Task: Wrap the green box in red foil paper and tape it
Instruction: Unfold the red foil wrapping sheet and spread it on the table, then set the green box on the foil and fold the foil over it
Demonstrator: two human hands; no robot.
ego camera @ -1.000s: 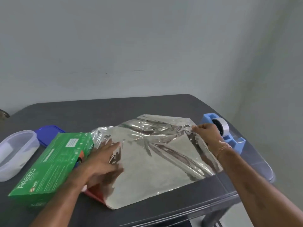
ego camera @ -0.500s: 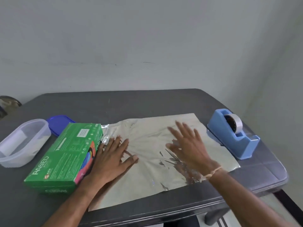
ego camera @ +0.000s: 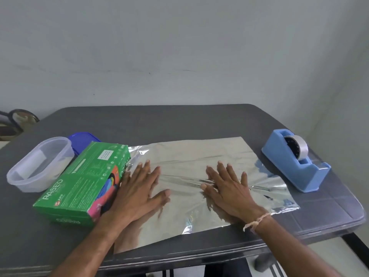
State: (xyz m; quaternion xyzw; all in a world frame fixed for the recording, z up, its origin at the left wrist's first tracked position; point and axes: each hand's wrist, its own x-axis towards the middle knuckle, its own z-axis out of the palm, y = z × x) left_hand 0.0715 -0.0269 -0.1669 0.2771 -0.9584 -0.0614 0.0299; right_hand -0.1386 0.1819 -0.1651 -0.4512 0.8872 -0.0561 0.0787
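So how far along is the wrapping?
Done: the foil sheet lies spread, silver side up. In hand: the left hand and right hand press flat on it. Left: the green box sits unwrapped beside the left hand; the tape dispenser stands untouched.

The foil paper was released and spread flat; the right hand was pressed down on it, palm flat.

I count one green box, one foil sheet, one tape dispenser, one clear tub, one blue lid, and my two hands: left hand, right hand.
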